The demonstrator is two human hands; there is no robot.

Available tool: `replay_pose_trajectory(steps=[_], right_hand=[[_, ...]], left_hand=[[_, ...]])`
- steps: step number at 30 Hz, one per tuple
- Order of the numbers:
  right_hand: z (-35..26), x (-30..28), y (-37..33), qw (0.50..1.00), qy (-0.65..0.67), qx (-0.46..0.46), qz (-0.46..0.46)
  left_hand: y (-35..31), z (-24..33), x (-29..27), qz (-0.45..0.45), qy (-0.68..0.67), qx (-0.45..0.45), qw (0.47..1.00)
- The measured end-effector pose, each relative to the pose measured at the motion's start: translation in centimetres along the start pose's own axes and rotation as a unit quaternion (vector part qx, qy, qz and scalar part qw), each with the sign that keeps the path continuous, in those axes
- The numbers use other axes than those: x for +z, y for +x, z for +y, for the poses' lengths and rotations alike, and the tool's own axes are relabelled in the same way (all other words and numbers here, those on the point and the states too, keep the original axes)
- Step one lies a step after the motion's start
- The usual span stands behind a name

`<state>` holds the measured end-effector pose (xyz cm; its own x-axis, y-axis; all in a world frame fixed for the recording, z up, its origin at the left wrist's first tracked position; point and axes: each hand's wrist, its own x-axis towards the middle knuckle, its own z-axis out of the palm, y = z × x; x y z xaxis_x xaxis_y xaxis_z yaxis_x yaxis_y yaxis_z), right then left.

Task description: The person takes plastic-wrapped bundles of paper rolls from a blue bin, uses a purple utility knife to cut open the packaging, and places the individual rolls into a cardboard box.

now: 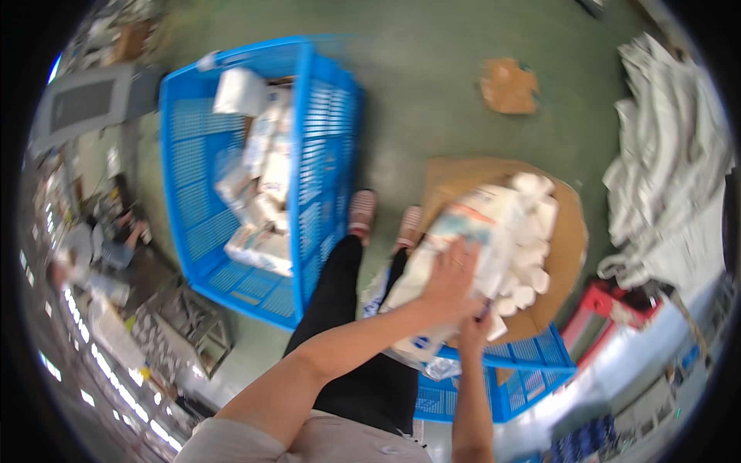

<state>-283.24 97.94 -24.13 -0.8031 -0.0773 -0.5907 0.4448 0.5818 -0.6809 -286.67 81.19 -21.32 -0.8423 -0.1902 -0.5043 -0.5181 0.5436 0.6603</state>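
My left hand lies flat with its fingers stretched out on a large white plastic-wrapped pack with pale blue and orange print. Close to the pack's near edge, my right hand is closed around a small dark, purplish thing, mostly hidden by the fingers and blurred. Beside the pack, on its right, several loose white rolls lie heaped. Both pack and rolls rest on a brown cardboard sheet over a blue plastic basket.
A large blue crate at left holds white packs. On the green floor lies a cardboard piece. White sacks and a red object stand at right. Far left, another person is near a workbench.
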Motion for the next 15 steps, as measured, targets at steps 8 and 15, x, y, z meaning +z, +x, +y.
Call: replay_pose_trajectory(steps=[8, 15], right_hand=[[-1.9, 2.0, 1.3, 0.993, 0.065, 0.074, 0.072], [-3.7, -0.6, 10.7, 0.989, -0.12, 0.048, 0.073]], left_hand=[[7.2, -1.8, -1.1, -0.128, 0.073, 0.013, 0.989], [8.6, -1.9, -2.8, -0.127, 0.157, 0.029, 0.979]])
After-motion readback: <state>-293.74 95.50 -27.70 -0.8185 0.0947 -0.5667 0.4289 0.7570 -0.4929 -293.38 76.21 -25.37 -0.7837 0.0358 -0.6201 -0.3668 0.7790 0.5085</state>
